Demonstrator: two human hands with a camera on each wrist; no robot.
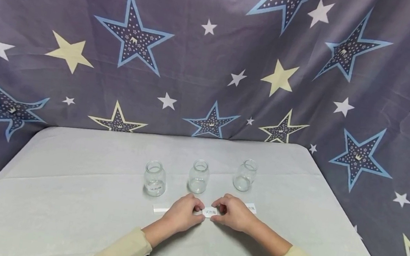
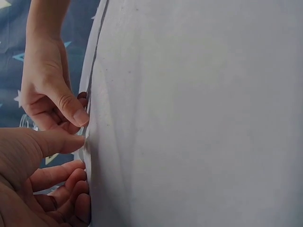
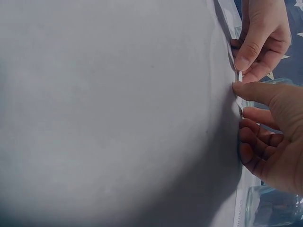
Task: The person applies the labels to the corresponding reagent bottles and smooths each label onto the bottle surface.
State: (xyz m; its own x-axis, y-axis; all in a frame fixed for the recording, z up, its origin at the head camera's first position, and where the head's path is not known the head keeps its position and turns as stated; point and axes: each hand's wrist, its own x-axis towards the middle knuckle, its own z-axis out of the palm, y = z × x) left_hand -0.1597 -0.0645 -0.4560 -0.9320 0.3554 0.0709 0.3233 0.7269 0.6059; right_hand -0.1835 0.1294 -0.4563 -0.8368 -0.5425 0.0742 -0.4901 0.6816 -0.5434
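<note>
A small white paper label (image 1: 210, 212) with dark printed characters lies between both hands, low over the table. My left hand (image 1: 182, 212) pinches its left end with thumb and forefinger. At the right end, my right hand (image 1: 236, 214) pinches it the same way. In the right wrist view a thin edge of the label (image 3: 240, 76) shows between the two thumbs. Beyond the hands stand three clear glass jars without lids: a left jar (image 1: 154, 177) bearing a printed label low on its side, a middle jar (image 1: 198, 177) and a right jar (image 1: 245, 175).
Another printed label (image 1: 251, 208) lies partly behind the right hand. A white strip (image 1: 161, 209) rests left of the left hand, its printing not readable. A pale cloth covers the table (image 1: 76, 206); a star-patterned curtain (image 1: 182, 65) hangs behind and along the sides.
</note>
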